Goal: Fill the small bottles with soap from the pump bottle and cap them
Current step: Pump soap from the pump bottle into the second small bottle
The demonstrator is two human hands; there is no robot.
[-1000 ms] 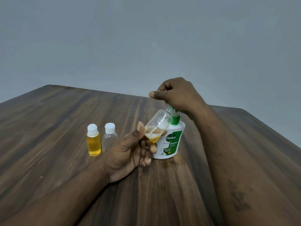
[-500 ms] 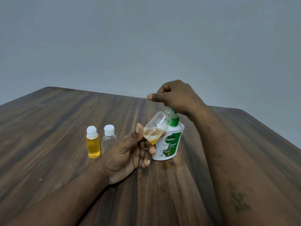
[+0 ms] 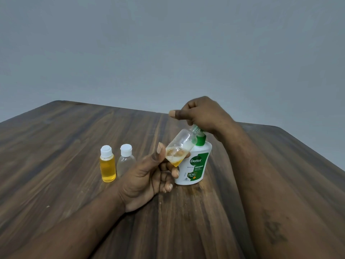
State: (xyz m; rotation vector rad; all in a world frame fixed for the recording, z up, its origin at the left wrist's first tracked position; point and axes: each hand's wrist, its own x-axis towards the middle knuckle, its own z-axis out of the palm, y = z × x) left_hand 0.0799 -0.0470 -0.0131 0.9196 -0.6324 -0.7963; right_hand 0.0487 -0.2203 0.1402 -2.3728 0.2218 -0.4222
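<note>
Barely changed: left hand still holds tilted small bottle at pump bottle; right hand still grips its head

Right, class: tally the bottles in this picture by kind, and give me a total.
Capped small bottle full of yellow soap: 1
Capped small bottle that looks empty: 1
Uncapped small bottle, part-filled, held in the left hand: 1
Dettol pump bottle: 1
Total: 4
</note>
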